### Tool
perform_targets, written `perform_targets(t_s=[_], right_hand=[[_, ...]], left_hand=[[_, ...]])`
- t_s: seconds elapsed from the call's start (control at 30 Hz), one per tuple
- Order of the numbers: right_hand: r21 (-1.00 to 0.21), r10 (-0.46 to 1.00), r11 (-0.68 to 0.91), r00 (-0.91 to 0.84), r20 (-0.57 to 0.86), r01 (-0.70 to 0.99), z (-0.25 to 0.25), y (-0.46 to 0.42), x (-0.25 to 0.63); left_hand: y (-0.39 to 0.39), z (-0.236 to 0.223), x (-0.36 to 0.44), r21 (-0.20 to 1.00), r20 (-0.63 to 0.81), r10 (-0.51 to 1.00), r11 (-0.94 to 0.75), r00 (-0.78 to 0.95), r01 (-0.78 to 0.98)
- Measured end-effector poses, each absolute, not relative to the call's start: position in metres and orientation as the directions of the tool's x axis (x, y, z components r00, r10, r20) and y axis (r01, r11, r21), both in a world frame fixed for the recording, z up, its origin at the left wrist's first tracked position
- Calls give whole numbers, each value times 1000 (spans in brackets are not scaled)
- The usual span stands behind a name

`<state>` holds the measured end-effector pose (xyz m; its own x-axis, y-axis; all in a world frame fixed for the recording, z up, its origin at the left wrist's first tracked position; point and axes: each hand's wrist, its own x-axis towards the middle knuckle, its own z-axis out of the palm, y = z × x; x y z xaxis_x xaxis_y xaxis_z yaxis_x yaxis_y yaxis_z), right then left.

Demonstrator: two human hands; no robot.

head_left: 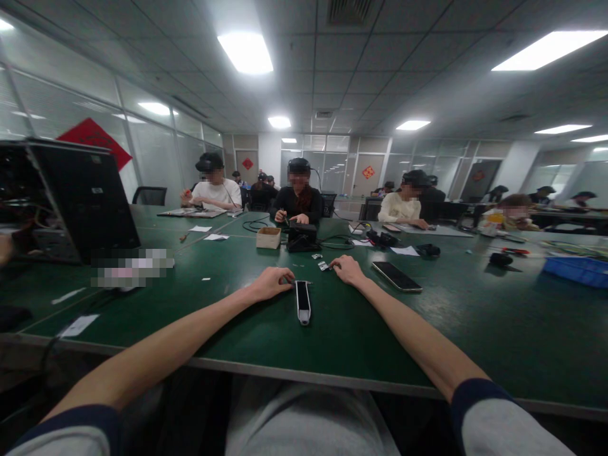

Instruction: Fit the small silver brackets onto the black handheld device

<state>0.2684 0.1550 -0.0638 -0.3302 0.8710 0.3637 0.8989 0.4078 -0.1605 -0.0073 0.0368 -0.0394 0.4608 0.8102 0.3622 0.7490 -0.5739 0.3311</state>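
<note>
L hand [273,283] half-curled, just beside blk/wht device [303,304].

– What lies on the table [342,345]?
– A device [303,303], just right of the left hand [272,284]; small pieces [323,266] by the right hand [349,270].
– And around them?
– A phone [397,277] to the right, a box [268,239] behind, a computer case [88,196] far left, a bin [577,271] far right.

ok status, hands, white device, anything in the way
Left hand beside white device lying on green table, contact unclear. Right hand at small silvery pieces, grip unclear. Phone beside right forearm, not between hands.
</note>
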Motion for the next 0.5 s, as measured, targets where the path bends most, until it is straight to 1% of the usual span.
perform_targets(t_s=[0.2, 0.5], right_hand=[[-159, 870, 400, -319, 376, 903, -64, 154, 268], [-202, 901, 323, -235, 364, 925, -65, 152, 266]], left_hand=[[35, -38, -6, 350, 338, 824, -558, 454, 752], [35, -39, -6, 340, 346, 815, -570, 464, 748]])
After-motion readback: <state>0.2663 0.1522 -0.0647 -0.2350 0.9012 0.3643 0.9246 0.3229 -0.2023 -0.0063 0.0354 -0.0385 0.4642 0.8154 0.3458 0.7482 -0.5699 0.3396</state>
